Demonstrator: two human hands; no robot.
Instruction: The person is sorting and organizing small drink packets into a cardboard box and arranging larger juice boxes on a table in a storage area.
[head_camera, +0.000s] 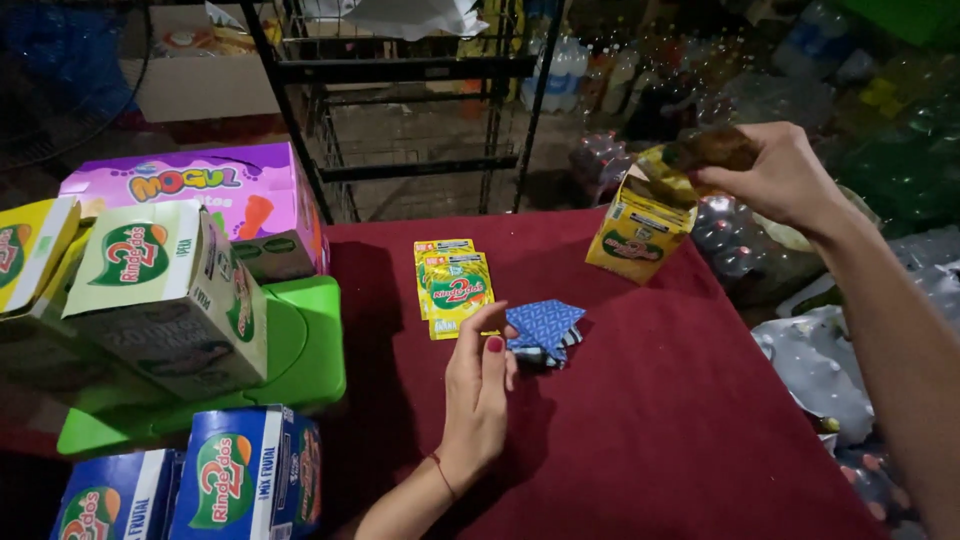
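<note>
So the left hand (478, 390) rests edge-down on the dark red tablecloth (640, 420), fingers straight and together, tips touching a small stack of blue patterned sachets (545, 328). At 11 o'clock from those lie yellow drink-mix sachets (455, 285). The right hand (775, 175), up at 2 o'clock, pinches a brownish sachet (715, 148) just above the open yellow carton (640, 228). More cartons (165, 290) are piled at 9 o'clock.

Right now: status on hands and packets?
Left hand open, fingertips at blue packets. Right hand pulling a packet from yellow box. Yellow sachets lie beside, nothing blocking.
</note>
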